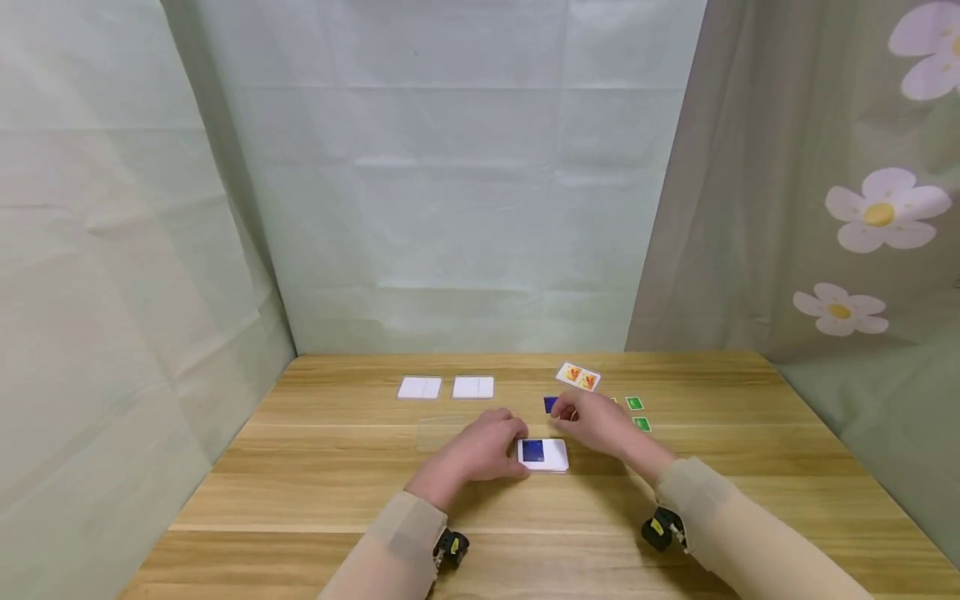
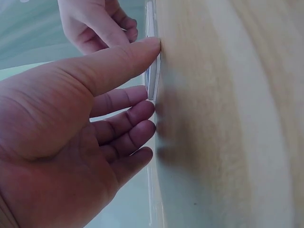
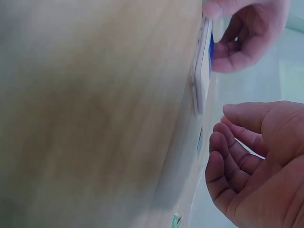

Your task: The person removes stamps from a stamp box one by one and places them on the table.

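While left hand point(image 1: 486, 446) pinches card stack point(image 1: 556, 456) edges, right hand point(image 1: 596, 421) hovers near blue tile point(image 1: 550, 405), fingers point(image 3: 216, 173) loosely curled, released.

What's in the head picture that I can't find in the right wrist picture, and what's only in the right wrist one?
Only the head picture shows the big white flowers on the curtain, the two white cards at the back left, and the card with orange pictures.

Only the right wrist picture shows the palm side of the right hand.

Both show both hands, the stack of white cards held by the left hand, the blue square on it, some green, and the wooden table.
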Available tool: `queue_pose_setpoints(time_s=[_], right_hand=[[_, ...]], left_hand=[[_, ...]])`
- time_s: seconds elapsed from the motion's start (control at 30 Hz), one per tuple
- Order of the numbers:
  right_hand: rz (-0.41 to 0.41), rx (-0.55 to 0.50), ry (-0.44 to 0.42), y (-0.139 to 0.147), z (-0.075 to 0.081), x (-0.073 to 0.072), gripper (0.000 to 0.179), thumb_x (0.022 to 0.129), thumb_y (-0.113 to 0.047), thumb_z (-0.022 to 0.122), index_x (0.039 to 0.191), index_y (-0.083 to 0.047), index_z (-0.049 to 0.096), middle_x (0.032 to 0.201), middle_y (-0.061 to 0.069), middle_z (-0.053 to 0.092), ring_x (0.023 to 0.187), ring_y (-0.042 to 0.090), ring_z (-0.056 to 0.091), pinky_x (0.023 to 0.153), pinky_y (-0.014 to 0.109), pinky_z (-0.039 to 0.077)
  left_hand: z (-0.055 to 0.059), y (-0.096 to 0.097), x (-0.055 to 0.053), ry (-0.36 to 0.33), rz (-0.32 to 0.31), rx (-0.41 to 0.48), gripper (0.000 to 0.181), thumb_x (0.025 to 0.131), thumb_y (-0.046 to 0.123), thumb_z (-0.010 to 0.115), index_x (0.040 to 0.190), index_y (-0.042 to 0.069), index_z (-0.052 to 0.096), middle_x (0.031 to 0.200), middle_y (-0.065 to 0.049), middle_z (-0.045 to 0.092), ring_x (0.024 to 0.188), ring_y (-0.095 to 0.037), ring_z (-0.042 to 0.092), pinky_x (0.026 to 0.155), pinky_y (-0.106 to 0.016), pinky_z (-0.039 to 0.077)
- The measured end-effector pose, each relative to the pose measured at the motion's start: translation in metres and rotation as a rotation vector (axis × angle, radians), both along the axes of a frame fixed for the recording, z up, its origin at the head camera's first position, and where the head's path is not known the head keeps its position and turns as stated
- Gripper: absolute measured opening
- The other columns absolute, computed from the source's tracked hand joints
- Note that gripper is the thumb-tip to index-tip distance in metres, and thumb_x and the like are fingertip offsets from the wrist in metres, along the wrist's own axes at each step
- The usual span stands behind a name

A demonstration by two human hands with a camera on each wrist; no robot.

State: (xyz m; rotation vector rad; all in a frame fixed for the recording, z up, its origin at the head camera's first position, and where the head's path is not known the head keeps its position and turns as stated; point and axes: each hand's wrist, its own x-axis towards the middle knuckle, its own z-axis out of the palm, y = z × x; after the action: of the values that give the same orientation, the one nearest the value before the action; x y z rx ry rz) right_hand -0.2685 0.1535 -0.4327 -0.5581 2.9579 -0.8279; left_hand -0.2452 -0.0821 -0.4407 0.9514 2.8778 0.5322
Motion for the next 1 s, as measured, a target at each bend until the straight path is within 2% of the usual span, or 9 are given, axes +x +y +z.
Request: queue_pose_setpoints(time_s=[0.2, 0.37, 0.73, 1.0], right_hand=[[0.024, 0.002, -0.041, -0.008, 0.002, 0.009, 0.007, 0.101, -0.017, 0.083, 0.105, -0.014, 0.08, 0.09, -0.007, 0.068, 0.081, 0.011, 0.06, 0.074, 0.034, 0.053], [0.029, 0.015, -0.065, -0.014, 0.0, 0.014, 0.013, 0.098, -0.017, 0.087, 0.109, -0.014, 0.081, 0.091, -0.008, 0.068, 0.083, 0.011, 0.06, 0.078, 0.036, 0.055], [0.064, 0.021, -0.037, -0.016, -0.003, 0.018, 0.02, 0.093, -0.019, 0.091, 0.109, -0.013, 0.082, 0.096, -0.004, 0.071, 0.086, 0.012, 0.062, 0.082, 0.039, 0.056], [0.052, 0.039, -0.033, -0.019, -0.006, 0.017, 0.02, 0.093, -0.023, 0.092, 0.109, -0.016, 0.083, 0.098, -0.004, 0.071, 0.088, 0.012, 0.061, 0.085, 0.041, 0.055]], left_hand=[[0.001, -0.002, -0.001, -0.008, 0.007, 0.013, 0.05, 0.086, 0.029, 0.098, 0.124, 0.005, 0.075, 0.111, -0.002, 0.064, 0.1, -0.017, 0.053, 0.091, -0.032, 0.052], [-0.001, -0.002, -0.002, -0.02, 0.015, 0.008, 0.049, 0.089, 0.031, 0.096, 0.125, 0.006, 0.075, 0.108, 0.001, 0.062, 0.098, -0.016, 0.051, 0.088, -0.03, 0.051], [0.0, -0.001, -0.003, -0.028, 0.012, 0.011, 0.048, 0.089, 0.031, 0.096, 0.125, 0.007, 0.075, 0.107, 0.001, 0.062, 0.097, -0.016, 0.051, 0.087, -0.03, 0.049], [0.0, -0.001, -0.004, -0.038, 0.021, 0.008, 0.047, 0.09, 0.032, 0.095, 0.126, 0.008, 0.076, 0.109, 0.001, 0.063, 0.098, -0.015, 0.051, 0.088, -0.03, 0.05]])
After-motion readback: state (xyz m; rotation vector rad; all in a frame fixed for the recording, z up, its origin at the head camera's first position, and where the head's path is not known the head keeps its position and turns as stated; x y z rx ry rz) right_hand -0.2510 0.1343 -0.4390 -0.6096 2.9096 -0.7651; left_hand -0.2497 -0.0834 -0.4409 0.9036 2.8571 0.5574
